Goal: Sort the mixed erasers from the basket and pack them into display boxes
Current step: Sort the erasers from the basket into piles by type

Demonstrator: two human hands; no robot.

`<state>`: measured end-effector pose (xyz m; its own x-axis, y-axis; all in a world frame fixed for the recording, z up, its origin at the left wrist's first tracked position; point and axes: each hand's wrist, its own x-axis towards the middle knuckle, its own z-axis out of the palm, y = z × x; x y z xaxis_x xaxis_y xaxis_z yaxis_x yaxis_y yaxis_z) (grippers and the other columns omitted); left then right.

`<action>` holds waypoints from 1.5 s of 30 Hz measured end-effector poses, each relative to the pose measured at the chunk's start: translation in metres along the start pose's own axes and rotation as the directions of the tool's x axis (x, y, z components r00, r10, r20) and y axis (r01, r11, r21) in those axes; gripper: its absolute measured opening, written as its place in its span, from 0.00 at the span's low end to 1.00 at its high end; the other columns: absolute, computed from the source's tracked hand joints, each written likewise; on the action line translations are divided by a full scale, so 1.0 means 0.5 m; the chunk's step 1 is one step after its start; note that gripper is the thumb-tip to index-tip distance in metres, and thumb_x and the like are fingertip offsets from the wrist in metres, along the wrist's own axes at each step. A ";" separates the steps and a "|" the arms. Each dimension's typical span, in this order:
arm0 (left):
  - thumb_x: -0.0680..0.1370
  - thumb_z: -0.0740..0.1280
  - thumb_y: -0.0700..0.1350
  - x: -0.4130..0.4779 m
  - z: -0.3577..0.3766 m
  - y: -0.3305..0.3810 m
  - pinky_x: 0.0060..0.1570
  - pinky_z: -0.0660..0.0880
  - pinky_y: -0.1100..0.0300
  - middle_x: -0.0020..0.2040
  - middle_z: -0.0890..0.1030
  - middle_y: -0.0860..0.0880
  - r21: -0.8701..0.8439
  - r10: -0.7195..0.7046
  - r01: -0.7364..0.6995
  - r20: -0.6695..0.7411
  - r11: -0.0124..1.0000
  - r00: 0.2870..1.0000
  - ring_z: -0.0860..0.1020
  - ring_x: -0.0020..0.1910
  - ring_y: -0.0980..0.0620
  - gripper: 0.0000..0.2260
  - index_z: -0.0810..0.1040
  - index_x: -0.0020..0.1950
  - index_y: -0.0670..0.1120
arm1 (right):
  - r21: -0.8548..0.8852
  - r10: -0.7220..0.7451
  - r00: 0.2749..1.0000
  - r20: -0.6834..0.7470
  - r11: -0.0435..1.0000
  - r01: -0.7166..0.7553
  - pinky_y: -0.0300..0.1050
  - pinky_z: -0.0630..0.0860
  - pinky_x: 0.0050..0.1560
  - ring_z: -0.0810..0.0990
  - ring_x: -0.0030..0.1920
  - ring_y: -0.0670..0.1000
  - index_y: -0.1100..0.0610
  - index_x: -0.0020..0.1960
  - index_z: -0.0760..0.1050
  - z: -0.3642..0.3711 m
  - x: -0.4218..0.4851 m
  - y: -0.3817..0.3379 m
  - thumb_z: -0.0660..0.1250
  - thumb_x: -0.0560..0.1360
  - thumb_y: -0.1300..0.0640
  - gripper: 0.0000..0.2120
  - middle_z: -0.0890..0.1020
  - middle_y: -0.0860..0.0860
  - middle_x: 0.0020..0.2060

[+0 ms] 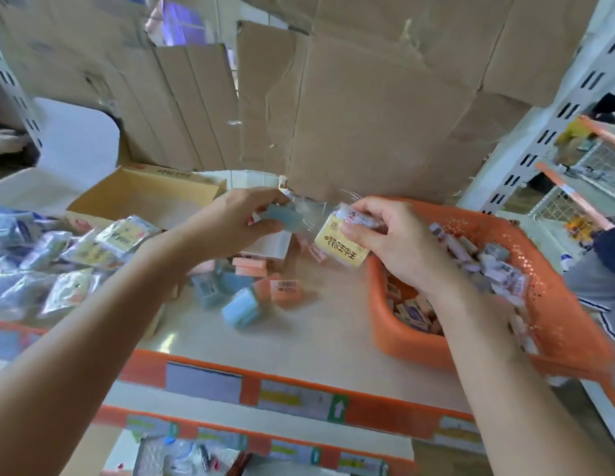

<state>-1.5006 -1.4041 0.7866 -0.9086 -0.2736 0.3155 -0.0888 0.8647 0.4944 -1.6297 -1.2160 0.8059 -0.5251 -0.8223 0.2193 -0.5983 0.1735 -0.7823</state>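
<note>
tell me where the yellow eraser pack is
In the head view, centre right: the right hand holds the yellow eraser pack just left of the orange basket, near the blue eraser in the left hand.

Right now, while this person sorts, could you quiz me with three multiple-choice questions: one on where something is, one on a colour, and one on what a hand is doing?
1. Where is the orange basket?
A. on the shelf, at the right
B. on the floor
C. hanging overhead

2. What colour is the eraser in the left hand?
A. pink
B. blue
C. green

3. What is the right hand doing?
A. lying flat
B. gripping a yellow pack
C. pointing upward

Answers:
1 A, it sits on the shelf under the right forearm.
2 B, pale blue shows between the fingers.
3 B, the fingers curl round the pack.
</note>
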 end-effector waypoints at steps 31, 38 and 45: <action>0.76 0.66 0.43 -0.125 -0.112 -0.169 0.54 0.70 0.58 0.61 0.74 0.49 0.042 0.062 -0.065 0.081 0.997 0.995 0.74 0.57 0.49 0.16 0.73 0.64 0.46 | -0.122 0.153 0.986 -0.072 0.979 -0.161 0.56 0.76 0.51 0.80 0.46 0.53 0.47 0.45 0.76 0.198 0.007 -0.076 0.68 0.75 0.59 0.07 0.83 0.50 0.43; 0.75 0.67 0.43 -0.171 -0.176 -0.232 0.58 0.67 0.57 0.61 0.75 0.45 0.103 -0.079 0.081 -0.026 0.991 0.997 0.73 0.59 0.46 0.16 0.74 0.63 0.43 | -0.123 0.102 0.995 0.012 0.987 -0.100 0.54 0.78 0.50 0.82 0.46 0.48 0.44 0.44 0.75 0.261 0.031 -0.104 0.70 0.74 0.56 0.07 0.84 0.47 0.45; 0.76 0.66 0.43 -0.194 -0.225 -0.285 0.51 0.66 0.61 0.62 0.74 0.44 0.141 -0.103 0.109 -0.055 0.984 0.993 0.73 0.47 0.47 0.15 0.74 0.63 0.44 | -0.071 0.146 0.981 0.127 0.988 -0.138 0.55 0.76 0.56 0.81 0.51 0.46 0.43 0.43 0.73 0.347 0.037 -0.144 0.70 0.73 0.57 0.10 0.83 0.46 0.48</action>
<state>-1.3538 -1.5480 0.7769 -0.8710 -0.3836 0.3069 -0.2445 0.8804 0.4064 -1.4913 -1.3377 0.7649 -0.5259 -0.8501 0.0269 -0.5614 0.3231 -0.7619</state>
